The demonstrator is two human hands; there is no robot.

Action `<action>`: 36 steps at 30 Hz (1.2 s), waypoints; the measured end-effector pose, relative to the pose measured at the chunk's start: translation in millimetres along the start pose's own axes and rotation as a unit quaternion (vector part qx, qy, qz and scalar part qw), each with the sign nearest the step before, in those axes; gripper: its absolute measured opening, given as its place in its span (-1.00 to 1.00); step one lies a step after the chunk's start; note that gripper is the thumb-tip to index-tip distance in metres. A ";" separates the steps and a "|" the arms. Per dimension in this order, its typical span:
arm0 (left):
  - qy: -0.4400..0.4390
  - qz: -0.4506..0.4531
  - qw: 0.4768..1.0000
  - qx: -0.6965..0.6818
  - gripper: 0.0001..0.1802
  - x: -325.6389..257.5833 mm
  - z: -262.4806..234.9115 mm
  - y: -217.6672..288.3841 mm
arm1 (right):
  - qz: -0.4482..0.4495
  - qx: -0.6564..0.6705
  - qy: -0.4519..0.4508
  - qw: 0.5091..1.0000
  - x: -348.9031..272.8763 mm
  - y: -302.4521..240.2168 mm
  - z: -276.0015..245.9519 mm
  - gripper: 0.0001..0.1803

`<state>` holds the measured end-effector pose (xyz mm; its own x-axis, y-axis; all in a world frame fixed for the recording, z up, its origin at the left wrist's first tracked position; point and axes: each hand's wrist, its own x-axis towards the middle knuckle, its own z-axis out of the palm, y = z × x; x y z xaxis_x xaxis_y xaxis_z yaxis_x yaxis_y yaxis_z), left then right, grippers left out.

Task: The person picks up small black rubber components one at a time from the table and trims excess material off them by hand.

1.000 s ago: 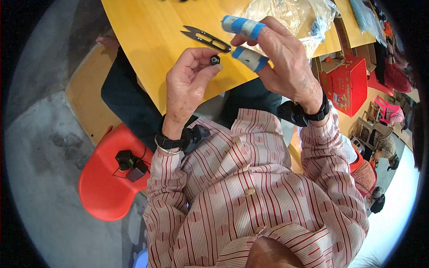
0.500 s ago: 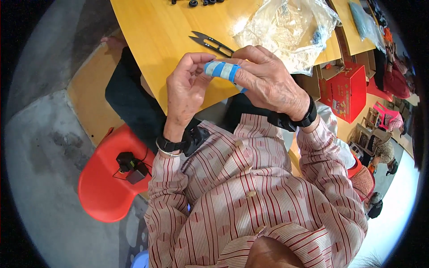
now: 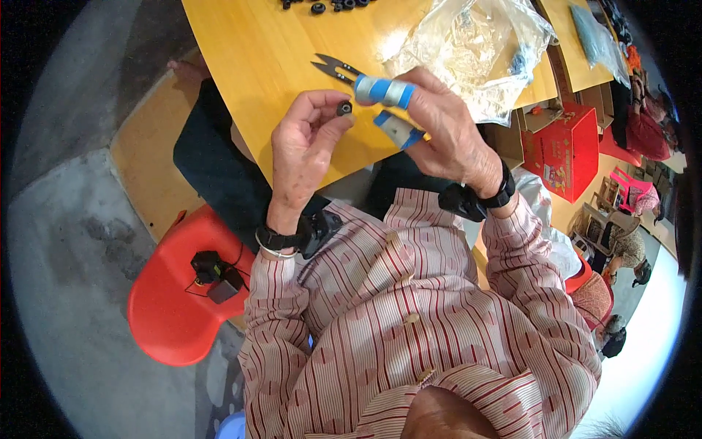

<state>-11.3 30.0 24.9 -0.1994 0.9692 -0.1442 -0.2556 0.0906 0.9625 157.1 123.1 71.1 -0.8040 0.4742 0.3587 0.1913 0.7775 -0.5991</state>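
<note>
Black ring (image 3: pixel 344 108), small, lighter round centre, held up over the near edge of the desk (image 3: pixel 267 69). Left hand (image 3: pixel 301 150) has it: thumb and index fingers closed on it at the tips, other fingers curled in behind. Right hand (image 3: pixel 450 128) just beside, to the right, apart from the ring; thumb and index finger spread with a clear gap, nothing seen between them. Both those digits wrapped in blue and whitish tape (image 3: pixel 385 92). Rest of the right fingers partly hidden behind the hand, can't tell how they bend.

Snips (image 3: pixel 335 66) lie on the desk past the hands, black, blades apart and pointing up-left; handle end hidden behind the taped index finger. Clear plastic bag (image 3: pixel 461 44) on the desk beyond the right hand, crumpled. Black parts (image 3: pixel 318 9) in a loose row at the far top edge, cut off by the frame, some round.

Dark straps on both wrists, each with a black unit; pale band below the left one. Striped shirt (image 3: pixel 417 322), red on cream. Red chair (image 3: pixel 172 300) at left, black devices (image 3: pixel 216 274) with a cord on its seat. Red box (image 3: pixel 570 150) right of the desk. Other people farther right, small, bent by the lens.
</note>
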 end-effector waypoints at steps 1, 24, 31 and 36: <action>0.000 0.014 1.000 0.013 -0.77 1.6 -0.4 -0.8 | -0.004 -0.017 -0.026 0.999 1.0 -1.2 -0.3 -0.49; 0.028 0.030 0.999 0.030 -0.77 5.8 -6.1 -13.5 | 0.058 -0.215 -0.054 0.973 84.7 79.4 1.7 -0.62; 0.005 0.020 0.998 0.065 -0.77 7.4 -5.1 -13.6 | -0.064 -0.309 0.005 0.949 92.4 103.1 23.6 -0.58; 0.029 0.046 0.995 0.079 -0.78 6.7 -3.0 -16.1 | -0.044 -0.305 -0.013 0.951 89.7 95.6 22.5 -0.65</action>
<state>-11.4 34.4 7.8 -0.2703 0.9608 -0.0614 -0.0823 0.0405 0.9958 90.6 230.8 29.9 -0.8443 0.3928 0.3646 0.4081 0.9122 -0.0376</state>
